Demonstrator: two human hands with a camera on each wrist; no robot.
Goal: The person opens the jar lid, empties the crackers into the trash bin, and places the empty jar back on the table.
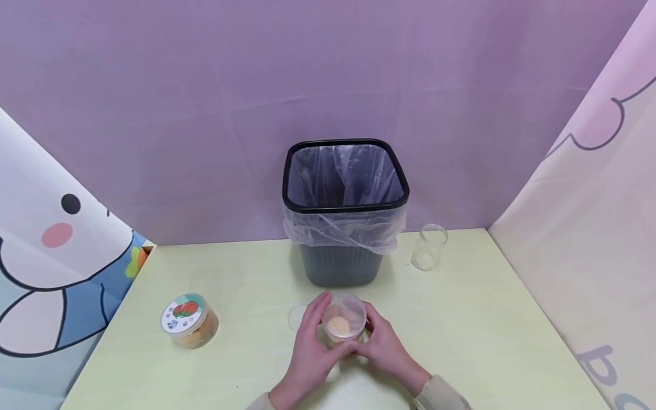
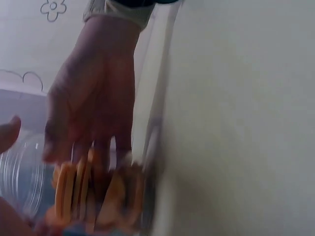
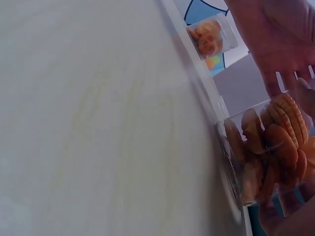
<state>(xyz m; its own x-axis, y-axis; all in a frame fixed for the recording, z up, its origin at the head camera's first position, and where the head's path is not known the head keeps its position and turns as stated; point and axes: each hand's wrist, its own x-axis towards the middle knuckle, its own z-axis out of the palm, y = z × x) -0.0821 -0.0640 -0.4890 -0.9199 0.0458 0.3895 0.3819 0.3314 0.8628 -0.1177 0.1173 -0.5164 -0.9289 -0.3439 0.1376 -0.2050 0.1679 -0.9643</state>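
Observation:
A clear plastic jar [image 1: 344, 319] stands low over the table between both hands. Through its wall, sandwich biscuits [image 3: 281, 140] show in the right wrist view. From the left side, my left hand [image 1: 314, 348] curls around the jar, while my right hand [image 1: 385, 346] grips the opposite side. The thumbs meet at the near side. Threads circle the jar's upper end [image 2: 22, 174] in the left wrist view. Whether anything covers the top, I cannot tell. A thin clear round piece [image 1: 295, 317] lies just left of the jar, partly hidden by the left hand.
Behind the hands stands a grey bin [image 1: 342, 265] with a black rim and translucent liner. An uncovered clear container [image 1: 428, 249] is at its right. A second biscuit jar [image 1: 191, 320], with a printed lid, sits at the left. Patterned cloth walls surround the pale table [image 1: 487, 341].

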